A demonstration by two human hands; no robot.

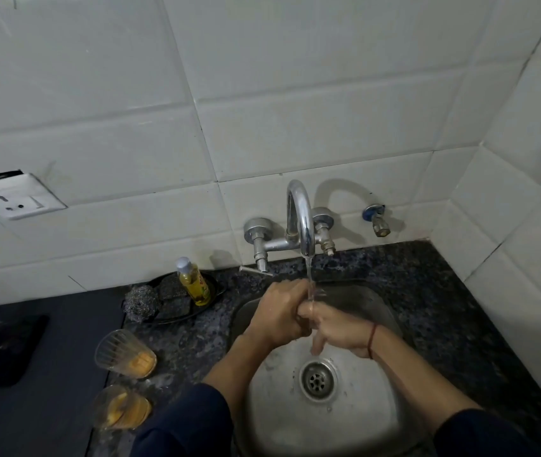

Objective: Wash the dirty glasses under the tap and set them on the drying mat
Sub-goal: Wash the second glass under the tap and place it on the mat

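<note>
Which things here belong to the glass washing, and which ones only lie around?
In use: tap, sink, held glass, left hand, right hand, far dirty glass, near dirty glass.
Lying about: soap bottle, steel scrubber, wall socket.

tap (302,222) running | left hand (279,315) grips clear glass (318,294) in stream over sink (371,423) | right hand (341,328) against it, hold unclear | two dirty glasses (125,354) with orange dregs on worktop (196,344) left of sink
</note>
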